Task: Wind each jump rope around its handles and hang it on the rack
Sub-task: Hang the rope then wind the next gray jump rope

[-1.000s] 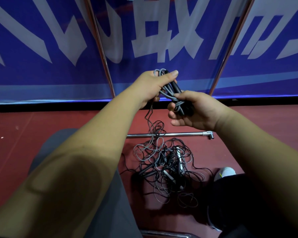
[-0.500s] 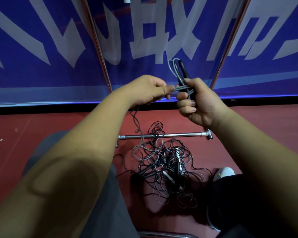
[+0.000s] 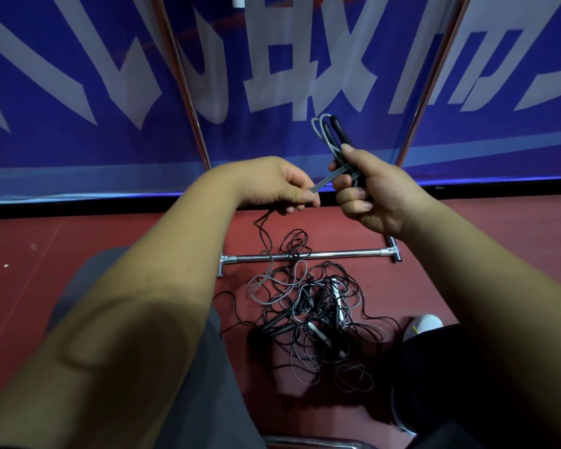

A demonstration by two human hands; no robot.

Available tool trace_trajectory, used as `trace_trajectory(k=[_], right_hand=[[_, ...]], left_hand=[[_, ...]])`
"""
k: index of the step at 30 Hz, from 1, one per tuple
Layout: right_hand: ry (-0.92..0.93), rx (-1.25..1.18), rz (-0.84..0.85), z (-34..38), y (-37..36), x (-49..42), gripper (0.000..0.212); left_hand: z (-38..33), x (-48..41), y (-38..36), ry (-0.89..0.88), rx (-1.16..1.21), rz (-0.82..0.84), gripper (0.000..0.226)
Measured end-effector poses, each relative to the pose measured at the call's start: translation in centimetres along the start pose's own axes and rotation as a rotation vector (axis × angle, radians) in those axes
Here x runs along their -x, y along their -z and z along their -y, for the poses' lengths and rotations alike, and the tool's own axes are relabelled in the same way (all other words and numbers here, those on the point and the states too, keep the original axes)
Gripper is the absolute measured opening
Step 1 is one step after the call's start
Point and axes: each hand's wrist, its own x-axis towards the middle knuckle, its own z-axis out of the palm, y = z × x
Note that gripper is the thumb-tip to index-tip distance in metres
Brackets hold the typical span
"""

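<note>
My L hand (image 3: 282, 186) pinches the grey cord (image 3: 328, 181) btw thumb & fingers (image 3: 300, 198). The cord runs taut, slanting up-right into my R hand (image 3: 370, 196). R hand is clenched round the slim black handles (image 3: 339, 132): long axis near upright, tips leaning a bit left, w/ thin glossy grey loops alongside. Slack drops below L hand to a tangled pile (image 3: 314, 306) of black & grey ropes on the red floor (image 3: 110, 241), by the chrome rack bar (image 3: 337, 254).

You see dim light overall. A soft shadow lies across your left forearm (image 3: 127, 335), the rope pile (image 3: 308, 306) darkens the floor (image 3: 46, 247) beneath it, and the wide lens bows the banner (image 3: 78, 76) towards the edges.
</note>
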Motion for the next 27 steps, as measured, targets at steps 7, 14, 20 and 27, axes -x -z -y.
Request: trace_trajectory(k=[7, 14, 20, 27], right_hand=[[0.02, 0.056, -0.031, -0.4, -0.3, 0.0, 0.038], [0.061, 0.084, -0.113, -0.9, -0.5, -0.3, 0.013], [-0.143, 0.127, 0.12, -0.6, -0.4, 0.4, 0.016], [-0.398, 0.341, 0.5, -0.9, -0.2, 1.6, 0.04]], left_hand=[[1.1, -0.5, -0.3, 0.104, 0.074, 0.079, 0.015], [1.9, -0.8, -0.1, 0.175, -0.028, -0.038, 0.016], [1.1, -0.6, 0.0, 0.183, -0.336, -0.219, 0.017], [0.3, 0.3, 0.4, -0.116, 0.017, -0.152, 0.019]])
